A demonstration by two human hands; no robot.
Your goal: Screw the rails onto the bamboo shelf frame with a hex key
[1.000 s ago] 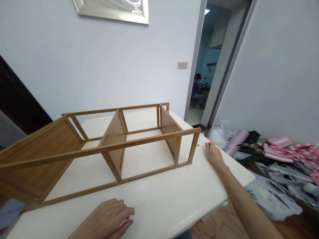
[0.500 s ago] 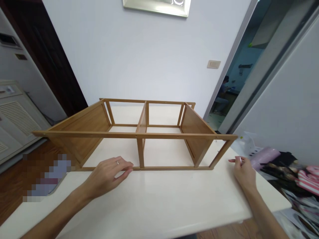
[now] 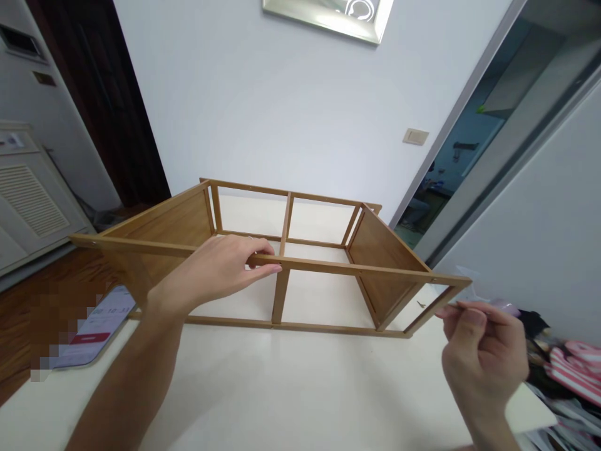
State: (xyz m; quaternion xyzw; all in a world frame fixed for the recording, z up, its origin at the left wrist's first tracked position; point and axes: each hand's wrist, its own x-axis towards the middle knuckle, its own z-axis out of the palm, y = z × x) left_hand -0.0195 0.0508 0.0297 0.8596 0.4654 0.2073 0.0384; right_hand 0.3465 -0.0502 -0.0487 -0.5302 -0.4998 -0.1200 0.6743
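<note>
A wooden shelf frame [image 3: 328,268] lies on its side on the white table [image 3: 300,388], with slatless solid panels at both ends and a divider in the middle. My left hand [image 3: 220,269] is closed over its near upper rail, just left of the middle divider, thumb in front and fingers on top. To the right of the frame's end, my right hand [image 3: 486,351] is raised with its fingers curled in a pinch. Whatever those fingers hold is too small to make out. Beyond that hand, a small thin dark piece [image 3: 421,304] lies on the table.
A phone [image 3: 94,332] with a lit screen lies at the table's left edge. Piled cloth and bags, with a pink striped item [image 3: 577,369], crowd the right side. The wall [image 3: 300,113] stands close behind the frame. A person sits beyond the doorway at right.
My left hand has risen from beside the lower rail and taken hold of the upper rail. My right hand has lifted off the table and turned, fingers still pinched. The view has tilted.
</note>
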